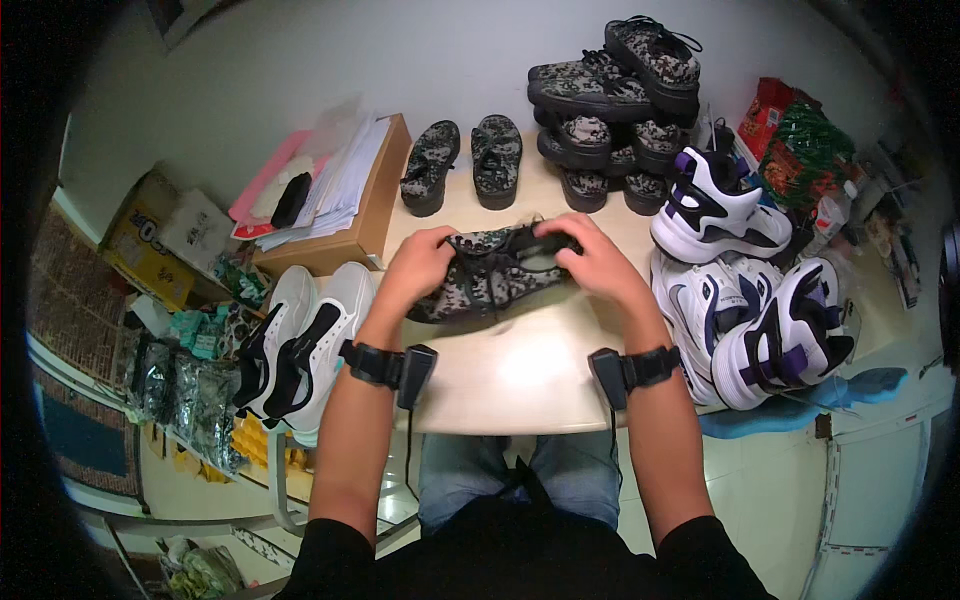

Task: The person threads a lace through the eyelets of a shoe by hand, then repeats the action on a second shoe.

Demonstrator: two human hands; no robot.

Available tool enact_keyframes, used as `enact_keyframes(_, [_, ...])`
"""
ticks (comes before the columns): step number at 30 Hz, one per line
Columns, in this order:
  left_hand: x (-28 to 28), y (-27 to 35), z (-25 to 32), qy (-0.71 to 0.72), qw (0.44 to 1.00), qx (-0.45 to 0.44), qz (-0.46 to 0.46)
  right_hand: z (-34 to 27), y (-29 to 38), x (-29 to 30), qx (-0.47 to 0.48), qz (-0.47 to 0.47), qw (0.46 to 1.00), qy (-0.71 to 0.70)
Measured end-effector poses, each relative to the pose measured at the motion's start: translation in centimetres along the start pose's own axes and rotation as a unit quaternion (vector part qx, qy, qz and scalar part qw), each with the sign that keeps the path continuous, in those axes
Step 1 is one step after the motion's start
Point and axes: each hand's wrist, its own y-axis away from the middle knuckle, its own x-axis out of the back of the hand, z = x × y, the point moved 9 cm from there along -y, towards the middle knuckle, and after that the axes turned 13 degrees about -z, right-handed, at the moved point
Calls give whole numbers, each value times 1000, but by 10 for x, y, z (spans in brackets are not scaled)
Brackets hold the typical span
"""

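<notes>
A dark camouflage lace-up shoe [491, 281] is held between my two hands over the pale wooden table [517, 390], its toe to the left and its opening to the right. My left hand [415, 266] grips the shoe near its laces on the far side. At the heel end, my right hand [596, 255] has its thumb and fingers at the rim of the opening. Whether the sole touches the table is hard to tell. Beyond it stand two more camouflage shoes, a left one [430, 169] and a right one [496, 161], side by side.
More camouflage shoes [611, 97] are stacked at the back right. White-and-purple sneakers [720, 210] and other white sneakers [694, 307] crowd the right side. White-and-black sneakers [319, 345] stand at left, before a cardboard box [375, 217] topped with papers [330, 202].
</notes>
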Motion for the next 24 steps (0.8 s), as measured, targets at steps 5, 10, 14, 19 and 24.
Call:
enact_keyframes(5, [-3,-5,-4,169,977,59,-113,-53,56,6,39,-32,993,-103])
enact_keyframes(10, [33,7,62,47,991,-118,-50,-91,75,33,37,149,988,30])
enact_keyframes(14, [68,29,71,-148,935,-190,260,-104,66,30,38,226,973,4])
enact_keyframes(19, [63,30,12,338,900,-92,259,-114,69,35,53,372,926,40])
enact_keyframes(24, [36,25,-13,409,889,-29,202,-122,50,50,140,373,909,-125])
